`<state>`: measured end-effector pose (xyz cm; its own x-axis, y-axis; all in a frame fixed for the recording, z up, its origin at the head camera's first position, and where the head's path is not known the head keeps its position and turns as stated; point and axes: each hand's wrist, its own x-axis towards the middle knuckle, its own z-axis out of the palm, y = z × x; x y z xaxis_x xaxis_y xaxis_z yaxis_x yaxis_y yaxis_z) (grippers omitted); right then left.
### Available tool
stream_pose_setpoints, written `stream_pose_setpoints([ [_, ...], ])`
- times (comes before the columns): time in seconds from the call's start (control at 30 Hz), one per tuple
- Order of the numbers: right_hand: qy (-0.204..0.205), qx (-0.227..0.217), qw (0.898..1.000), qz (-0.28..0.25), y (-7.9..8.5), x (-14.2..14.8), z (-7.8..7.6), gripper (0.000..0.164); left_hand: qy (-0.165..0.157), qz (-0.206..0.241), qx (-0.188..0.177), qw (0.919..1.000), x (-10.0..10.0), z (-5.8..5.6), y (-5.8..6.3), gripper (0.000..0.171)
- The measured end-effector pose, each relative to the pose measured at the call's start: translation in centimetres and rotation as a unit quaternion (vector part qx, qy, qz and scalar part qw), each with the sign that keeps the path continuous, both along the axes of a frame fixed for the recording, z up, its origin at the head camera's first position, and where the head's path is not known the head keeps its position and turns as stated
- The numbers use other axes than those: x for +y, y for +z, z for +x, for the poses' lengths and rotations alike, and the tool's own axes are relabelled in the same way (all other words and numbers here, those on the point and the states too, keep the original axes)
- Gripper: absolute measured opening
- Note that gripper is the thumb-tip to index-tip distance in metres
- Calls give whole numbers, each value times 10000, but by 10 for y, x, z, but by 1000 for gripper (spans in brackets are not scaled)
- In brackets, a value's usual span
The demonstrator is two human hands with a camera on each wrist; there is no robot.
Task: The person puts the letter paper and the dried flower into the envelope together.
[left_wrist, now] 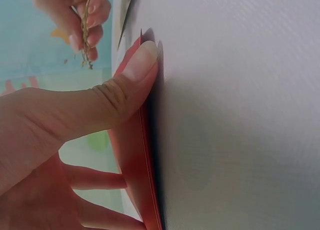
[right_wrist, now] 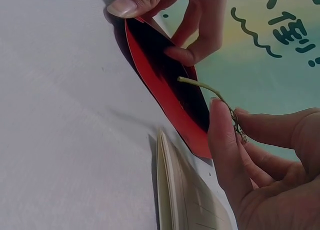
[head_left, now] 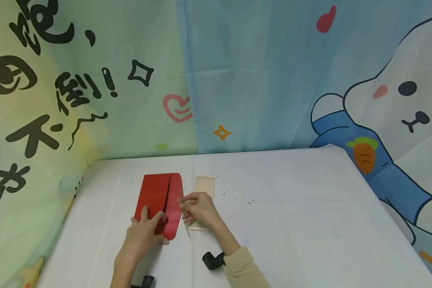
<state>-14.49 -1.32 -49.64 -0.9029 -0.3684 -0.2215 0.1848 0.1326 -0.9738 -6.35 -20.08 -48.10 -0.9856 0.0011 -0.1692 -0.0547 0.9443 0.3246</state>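
Observation:
In the head view a red envelope (head_left: 153, 192) lies on the white table, its flap folded out to the right. My left hand (head_left: 144, 234) grips its near edge, the thumb at the corner and a finger at the parted mouth. The dark inside shows in the right wrist view. My right hand (head_left: 201, 210) pinches a thin dried plant sprig (right_wrist: 200, 83) between thumb and fingers. The sprig's bare stem end points toward the envelope's mouth. Beneath the right hand lies a cream notebook (head_left: 205, 183), partly hidden.
Small plant crumbs (head_left: 250, 202) are scattered on the white tabletop (head_left: 309, 224) right of the notebook. Black wrist devices (head_left: 213, 261) sit by both wrists. A printed cloth (head_left: 255, 80) hangs behind and to the left of the table.

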Motion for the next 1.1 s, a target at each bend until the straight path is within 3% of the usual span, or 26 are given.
stream_pose_setpoints([
  [0.5,273,291,9986,333,0,-15,-3,18,-11,-8,-77,10000,-1,-2,0,60],
  [1.1,210,42,9992,326,-11,-30,-6,18,16,-11,-157,9999,-1,-2,0,63],
])
